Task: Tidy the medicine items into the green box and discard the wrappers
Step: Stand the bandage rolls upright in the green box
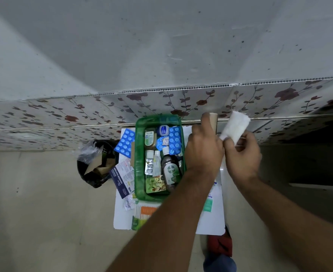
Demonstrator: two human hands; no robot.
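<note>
My right hand [242, 154] pinches the white gauze roll [235, 125], left hand [204, 150] grips what looks like a brown cardboard tube [213, 119], at two o'clock from the green plastic box [140, 154]; loose gauze could unravel if I fumble.

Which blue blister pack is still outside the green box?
The blue blister pack left of the green box, lying on the white surface; the others sit inside.

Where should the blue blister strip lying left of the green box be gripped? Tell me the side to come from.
Grip the blue blister strip by its far-left corner, coming from the left. It lies flat and tilted on the white board, with its right edge close against the green box wall, so that side gives the fingers no room. Its left part overhangs the board, probably letting a thumb slip beneath.
</note>
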